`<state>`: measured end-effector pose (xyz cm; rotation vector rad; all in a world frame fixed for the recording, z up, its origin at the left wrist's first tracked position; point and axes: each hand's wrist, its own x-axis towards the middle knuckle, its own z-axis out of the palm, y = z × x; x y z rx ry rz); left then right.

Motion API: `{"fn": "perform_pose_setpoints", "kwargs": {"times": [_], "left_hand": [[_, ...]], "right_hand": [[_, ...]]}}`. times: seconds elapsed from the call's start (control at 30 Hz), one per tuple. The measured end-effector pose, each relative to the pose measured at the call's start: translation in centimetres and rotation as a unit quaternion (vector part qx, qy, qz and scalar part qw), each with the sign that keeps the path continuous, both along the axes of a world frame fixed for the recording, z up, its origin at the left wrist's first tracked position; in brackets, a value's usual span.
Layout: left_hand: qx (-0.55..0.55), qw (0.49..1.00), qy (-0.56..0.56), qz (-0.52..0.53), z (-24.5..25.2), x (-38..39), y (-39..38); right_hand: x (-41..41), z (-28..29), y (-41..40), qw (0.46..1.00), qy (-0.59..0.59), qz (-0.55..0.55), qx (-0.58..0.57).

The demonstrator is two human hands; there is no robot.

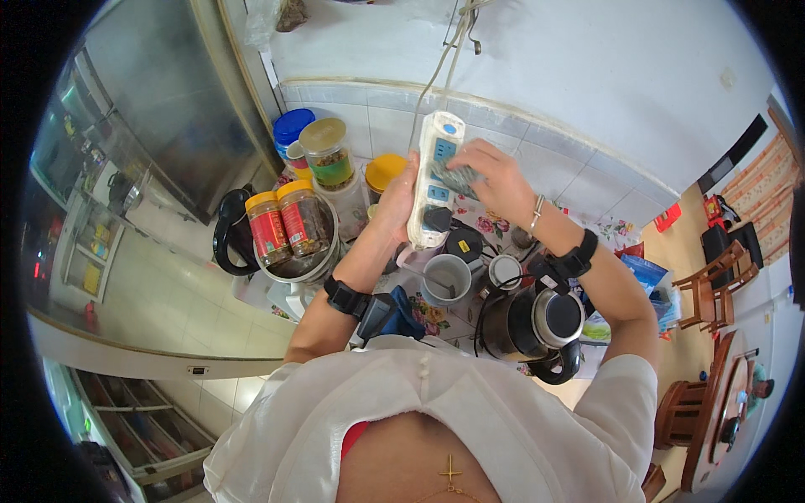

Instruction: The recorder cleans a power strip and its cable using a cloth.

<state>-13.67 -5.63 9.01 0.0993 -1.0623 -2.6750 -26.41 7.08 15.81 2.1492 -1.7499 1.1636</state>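
A white power strip [425, 217] with blue socket faces is held up lengthwise above the table by my left hand [397, 204], which grips its left edge. A black plug [438, 219] sits in its lowest socket. My right hand [497, 182] pinches a crumpled greyish-green cloth or scouring pad [458, 178] against the sockets in the middle of the strip. Below the strip, a pale mug [448, 270] with a spoon in it stands on the flowered tablecloth [492, 223].
A steel electric kettle [516, 327] stands front right, beside a white-lidded jar [504, 270]. At left, two yellow-lidded jars [284, 220] rest in a pot [314, 270] near a black-handled kettle [233, 232]. The strip's cable [434, 75] hangs along the wall. A person [760, 386] is far right.
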Motion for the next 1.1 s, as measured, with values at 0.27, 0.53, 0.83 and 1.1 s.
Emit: {"fn": "perform_pose_setpoints", "kwargs": {"times": [0.27,0.53,0.83,1.1], "left_hand": [[0.028,0.996,-0.063,0.062,1.5,0.3,1.9],[0.009,0.997,-0.039,0.069,1.8,0.7,1.2],[0.093,0.993,-0.041,0.061,1.7,-0.1,1.6],[0.017,0.998,-0.051,0.041,1.3,0.4,1.3]], "right_hand": [[0.3,0.5,-1.6,0.997,0.024,0.033,-0.062],[-0.4,-0.6,0.4,0.999,-0.004,-0.017,-0.037],[1.5,-0.3,-2.1,0.994,0.054,0.047,-0.083],[0.5,0.7,-2.6,0.99,0.063,-0.1,-0.077]]}}
